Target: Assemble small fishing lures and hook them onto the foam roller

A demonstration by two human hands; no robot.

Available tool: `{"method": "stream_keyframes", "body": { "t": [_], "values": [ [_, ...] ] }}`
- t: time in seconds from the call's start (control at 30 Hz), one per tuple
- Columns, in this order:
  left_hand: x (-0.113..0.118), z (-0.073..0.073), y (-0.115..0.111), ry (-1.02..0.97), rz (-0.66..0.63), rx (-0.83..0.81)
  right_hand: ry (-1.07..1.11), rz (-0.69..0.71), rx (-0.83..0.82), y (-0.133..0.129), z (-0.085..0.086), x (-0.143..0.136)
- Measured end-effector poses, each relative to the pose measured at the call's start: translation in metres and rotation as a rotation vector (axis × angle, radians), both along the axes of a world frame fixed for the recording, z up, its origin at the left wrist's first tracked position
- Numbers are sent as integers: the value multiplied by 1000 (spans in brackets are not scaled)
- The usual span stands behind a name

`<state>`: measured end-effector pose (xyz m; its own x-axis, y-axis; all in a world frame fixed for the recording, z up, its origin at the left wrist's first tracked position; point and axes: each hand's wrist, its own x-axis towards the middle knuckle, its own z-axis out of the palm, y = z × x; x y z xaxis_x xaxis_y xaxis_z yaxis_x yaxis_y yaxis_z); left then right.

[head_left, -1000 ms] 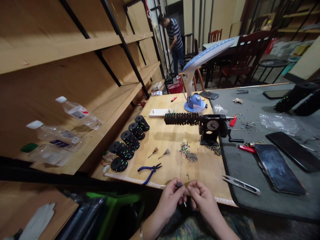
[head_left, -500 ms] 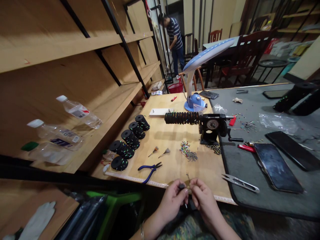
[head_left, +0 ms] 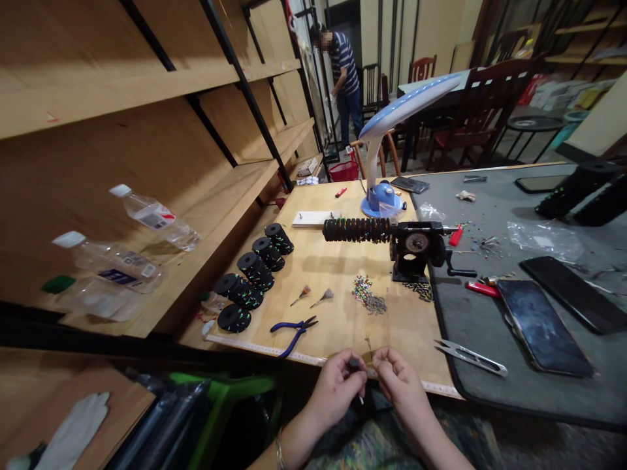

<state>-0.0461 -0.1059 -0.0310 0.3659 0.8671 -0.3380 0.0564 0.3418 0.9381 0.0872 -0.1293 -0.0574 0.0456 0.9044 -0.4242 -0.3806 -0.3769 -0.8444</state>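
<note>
Close together at the table's front edge are my two hands. My left hand (head_left: 337, 382) is closed on a small dark object (head_left: 354, 363), whose kind I cannot make out; a thin white tip sticks out below the fingers. Thumb and forefinger of my right hand (head_left: 399, 378) pinch a thin wire-like piece (head_left: 368, 342) that points up, its lower end hidden by fingers. Beyond them lie a pile of coloured beads (head_left: 361, 287) and small grey metal pieces (head_left: 376, 305). Blue-handled pliers (head_left: 294, 331) rest to the left, near two small tufted pieces (head_left: 304, 293).
Several black foam spools (head_left: 255, 271) line the table's left side. A black hand-cranked winder (head_left: 414, 248) stands behind the beads, before a blue lamp (head_left: 382, 196). Thread snips (head_left: 473, 358) and a phone (head_left: 543, 326) lie on the grey mat. Shelves with bottles (head_left: 157, 215) flank the left.
My left hand has shifted very slightly left and down, and the gap between my hands is a little wider. Both keep their grip. The things on the table have not moved.
</note>
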Motion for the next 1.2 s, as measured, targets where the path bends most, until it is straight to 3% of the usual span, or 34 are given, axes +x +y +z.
{"method": "stream_keyframes", "body": {
  "t": [0.5, 0.8, 1.2],
  "values": [
    [7, -4, 6, 173, 71, 129, -71, 3, 113, -1, 0, 4],
    [-9, 10, 18, -29, 68, -16, -295, 161, 161, 2, -2, 13],
    [-4, -2, 17, -74, 170, 48, -463, 160, 265, -3, -4, 13]
  ]
}}
